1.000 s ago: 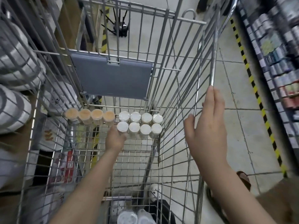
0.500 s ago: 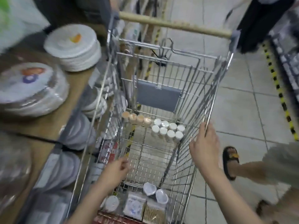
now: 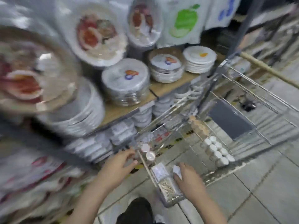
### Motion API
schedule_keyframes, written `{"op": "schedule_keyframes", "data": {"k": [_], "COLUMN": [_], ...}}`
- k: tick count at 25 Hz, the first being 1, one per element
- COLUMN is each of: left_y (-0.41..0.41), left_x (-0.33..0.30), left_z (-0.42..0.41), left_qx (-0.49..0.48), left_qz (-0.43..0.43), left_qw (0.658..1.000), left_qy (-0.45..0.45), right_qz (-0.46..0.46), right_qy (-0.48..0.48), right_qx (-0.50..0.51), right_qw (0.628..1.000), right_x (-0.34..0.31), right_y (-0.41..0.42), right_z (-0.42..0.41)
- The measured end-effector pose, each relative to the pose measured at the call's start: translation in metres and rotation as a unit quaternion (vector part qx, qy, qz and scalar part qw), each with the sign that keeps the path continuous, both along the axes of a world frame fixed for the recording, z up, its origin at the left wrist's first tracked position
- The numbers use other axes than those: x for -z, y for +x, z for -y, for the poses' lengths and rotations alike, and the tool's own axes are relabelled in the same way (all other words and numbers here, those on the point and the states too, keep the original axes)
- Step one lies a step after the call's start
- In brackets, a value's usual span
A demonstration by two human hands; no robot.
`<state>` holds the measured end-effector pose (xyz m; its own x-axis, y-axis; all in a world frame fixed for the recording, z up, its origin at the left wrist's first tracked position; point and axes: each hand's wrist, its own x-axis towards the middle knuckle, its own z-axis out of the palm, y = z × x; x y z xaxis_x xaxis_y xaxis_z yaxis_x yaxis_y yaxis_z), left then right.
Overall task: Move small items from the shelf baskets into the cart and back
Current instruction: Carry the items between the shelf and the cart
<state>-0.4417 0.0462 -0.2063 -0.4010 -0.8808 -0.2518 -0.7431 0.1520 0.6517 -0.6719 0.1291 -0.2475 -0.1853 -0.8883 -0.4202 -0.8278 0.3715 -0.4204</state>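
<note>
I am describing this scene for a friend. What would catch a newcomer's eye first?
Probably the wrapped stacks of paper plates on the wooden shelf, filling the upper left. Next, the wire cart at right, with white-capped bottles grouped on its floor. In front, the left hand reaches toward the cart's side, and the right hand touches a small white packet.

Both forearms are bare to the bottom edge of the view, with no sleeve, watch or ring showing on the left hand (image 3: 117, 165) or the right hand (image 3: 188, 180); between the arms, low down, a dark, black-looking garment (image 3: 137, 210) covers the person's legs, blurred
</note>
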Motion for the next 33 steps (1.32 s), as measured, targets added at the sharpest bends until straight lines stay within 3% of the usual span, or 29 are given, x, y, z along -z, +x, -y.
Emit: {"op": "schedule_keyframes", "data": {"k": [3,7,15,20,28,33], "left_y": [0.087,0.195,0.384,0.461,0.518,0.553], "left_x": [-0.013,-0.014,-0.042,-0.061,-0.094,-0.133], "left_z": [-0.059,-0.146,-0.305,-0.319,-0.232,-0.168], "left_qx": [-0.158,-0.345,-0.556,-0.573,-0.490,-0.456], "left_qz": [-0.017,-0.048,-0.070,-0.054,-0.057,-0.050], "left_qw": [0.987,0.938,0.829,0.817,0.866,0.876], "left_qy": [-0.009,0.004,0.005,-0.009,-0.079,-0.147], "right_qz": [0.022,0.072,0.139,0.185,0.187,0.249], "right_qy": [-0.024,-0.055,-0.090,-0.118,-0.182,-0.262], "right_qx": [-0.122,-0.249,-0.432,-0.433,-0.387,-0.362], "right_qw": [0.992,0.964,0.887,0.874,0.885,0.859], "right_x": [-0.027,-0.055,-0.096,-0.113,-0.153,-0.188], "right_y": [0.064,0.162,0.408,0.498,0.550,0.595], "right_z": [-0.001,-0.010,-0.047,-0.057,0.000,0.055]}}
